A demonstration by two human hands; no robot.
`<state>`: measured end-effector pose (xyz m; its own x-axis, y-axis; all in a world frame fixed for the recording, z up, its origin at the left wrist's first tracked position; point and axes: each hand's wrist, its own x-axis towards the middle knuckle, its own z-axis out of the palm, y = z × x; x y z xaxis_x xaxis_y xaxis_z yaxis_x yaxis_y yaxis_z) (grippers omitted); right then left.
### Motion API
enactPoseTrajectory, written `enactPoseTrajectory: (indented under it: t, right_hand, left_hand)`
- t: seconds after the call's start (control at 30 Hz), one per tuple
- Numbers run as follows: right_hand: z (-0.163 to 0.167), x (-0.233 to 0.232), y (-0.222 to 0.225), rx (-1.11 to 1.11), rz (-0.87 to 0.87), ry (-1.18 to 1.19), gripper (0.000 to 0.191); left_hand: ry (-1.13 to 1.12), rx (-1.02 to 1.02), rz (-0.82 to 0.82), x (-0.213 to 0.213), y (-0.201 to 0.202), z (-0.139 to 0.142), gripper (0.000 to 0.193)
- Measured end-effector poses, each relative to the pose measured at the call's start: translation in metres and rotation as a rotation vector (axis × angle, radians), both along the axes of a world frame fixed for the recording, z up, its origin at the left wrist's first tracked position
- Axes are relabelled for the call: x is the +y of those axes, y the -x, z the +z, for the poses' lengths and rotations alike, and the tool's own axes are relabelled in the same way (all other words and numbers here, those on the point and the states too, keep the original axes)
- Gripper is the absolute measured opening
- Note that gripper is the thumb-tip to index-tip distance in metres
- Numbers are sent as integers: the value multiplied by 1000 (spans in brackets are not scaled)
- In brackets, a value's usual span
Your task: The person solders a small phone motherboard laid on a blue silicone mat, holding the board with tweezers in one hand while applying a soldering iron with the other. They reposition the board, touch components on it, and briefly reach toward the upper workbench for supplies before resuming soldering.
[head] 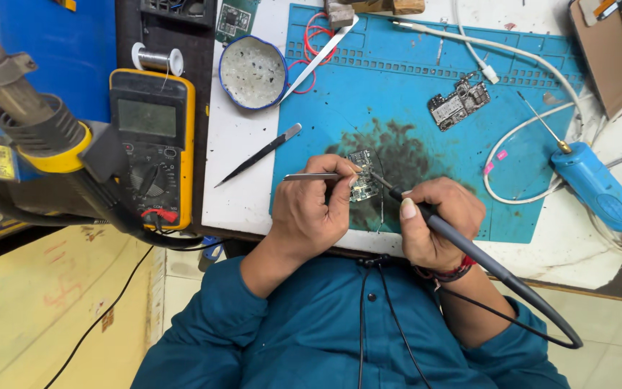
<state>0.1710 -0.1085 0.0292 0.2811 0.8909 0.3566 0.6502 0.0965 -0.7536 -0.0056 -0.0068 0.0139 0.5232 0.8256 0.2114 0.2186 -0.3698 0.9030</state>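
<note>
Right hand (437, 223) grips soldering iron (426, 212), tip on circuit board (363, 176) beside left hand (311, 212).

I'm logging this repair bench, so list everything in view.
Work mat: one, blue, on the bench.
Small circuit board: one, on the mat's dark stain.
Second circuit board: one, upper mat.
Soldering iron: one, black, in the right hand.
Tweezers: one, silver, in the left hand.
Spare tweezers: one, dark, left of the mat.
Multimeter: one, yellow, far left.
Round tin: one, blue-rimmed, top.
Left hand: one.
Right hand: one.
</note>
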Motion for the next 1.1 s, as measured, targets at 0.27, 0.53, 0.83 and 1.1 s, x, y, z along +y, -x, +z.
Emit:
enactPoseTrajectory:
  t: [0.27, 0.53, 0.83, 1.1]
  right_hand:
    - [0, 1, 0, -1, 2, -10, 9]
    - [1, 3, 0, -12, 0, -14, 9]
    - [-1, 2, -1, -28, -9, -30, 10]
    - [-12, -1, 1, 150, -177, -54, 12]
  left_hand:
    - [-44, -23, -6, 2, -1, 1, 14]
    - [-21, -30, -5, 0, -1, -1, 16]
    - [-51, -25, 8, 3, -3, 0, 15]
    - [-496, 189, 2, 62, -14, 37, 8]
